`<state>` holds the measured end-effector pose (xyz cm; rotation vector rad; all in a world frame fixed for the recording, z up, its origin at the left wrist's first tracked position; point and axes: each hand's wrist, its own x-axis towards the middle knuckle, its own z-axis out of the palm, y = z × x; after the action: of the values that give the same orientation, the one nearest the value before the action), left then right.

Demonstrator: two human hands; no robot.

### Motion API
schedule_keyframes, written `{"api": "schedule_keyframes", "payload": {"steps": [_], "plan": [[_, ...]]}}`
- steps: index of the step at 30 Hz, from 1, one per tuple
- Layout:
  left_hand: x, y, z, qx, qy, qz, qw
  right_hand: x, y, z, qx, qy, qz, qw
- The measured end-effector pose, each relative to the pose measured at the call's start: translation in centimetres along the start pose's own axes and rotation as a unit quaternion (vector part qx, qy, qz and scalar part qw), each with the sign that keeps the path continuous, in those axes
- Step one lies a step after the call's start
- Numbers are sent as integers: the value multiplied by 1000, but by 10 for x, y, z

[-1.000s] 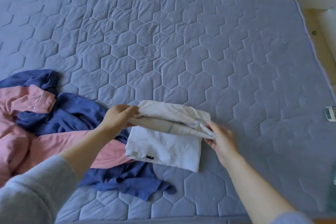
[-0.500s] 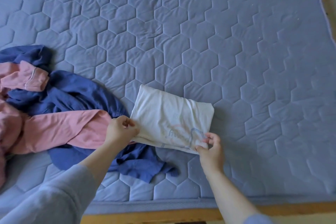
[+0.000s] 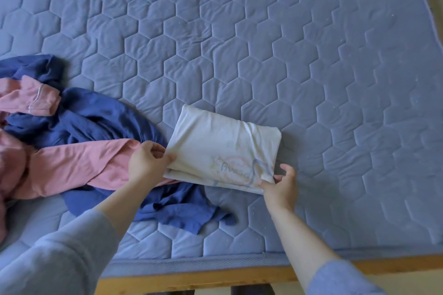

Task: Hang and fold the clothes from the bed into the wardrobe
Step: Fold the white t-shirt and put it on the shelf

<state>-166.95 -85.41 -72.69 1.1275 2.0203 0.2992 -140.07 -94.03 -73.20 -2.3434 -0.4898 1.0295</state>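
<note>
Two-handed, pinching the folded white T-shirt (image 3: 223, 148) at its near corners with left grip (image 3: 148, 163) and right grip (image 3: 280, 185); lying on the mattress (image 3: 263, 55) near its front edge; probably handling light, soft, floppy; worth supporting underneath when lifting.

Your folded white T-shirt (image 3: 223, 151) lies flat on the quilted blue mattress (image 3: 263, 55) near its front edge. It is a compact rectangle, slightly askew, with stacked layers showing along the near side and a faint pastel print on top. Your left hand (image 3: 146, 163) pinches its left edge, and your right hand (image 3: 280, 184) holds the near right corner. Just left of it, a navy garment (image 3: 96, 122) and a pink garment (image 3: 72, 165) lie crumpled and tangled together, with the shirt's near left corner overlapping them.
</note>
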Motion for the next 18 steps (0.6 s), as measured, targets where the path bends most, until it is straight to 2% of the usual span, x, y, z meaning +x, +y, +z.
{"api": "schedule_keyframes", "payload": {"steps": [5,7,9,11,13,16,18], "plan": [[-18,-8,6,20,-37,22,999,-6,5,3,-67,18,-42,997],[-22,-6,9,55,-19,59,997,-12,2,5,-139,53,-135,980],[-23,-3,10,75,-17,81,994,-17,1,6,-194,48,-274,941],[-20,-2,7,86,-30,75,993,-20,-2,6,-222,-19,-355,908],[-15,-4,3,73,-64,56,994,-21,-3,8,-255,-87,-396,878],[-9,-7,-2,56,-116,26,991,-21,-2,14,-319,-160,-460,813],[-7,-10,-1,67,-130,7,989,-20,5,18,-405,-214,-456,763]]}}
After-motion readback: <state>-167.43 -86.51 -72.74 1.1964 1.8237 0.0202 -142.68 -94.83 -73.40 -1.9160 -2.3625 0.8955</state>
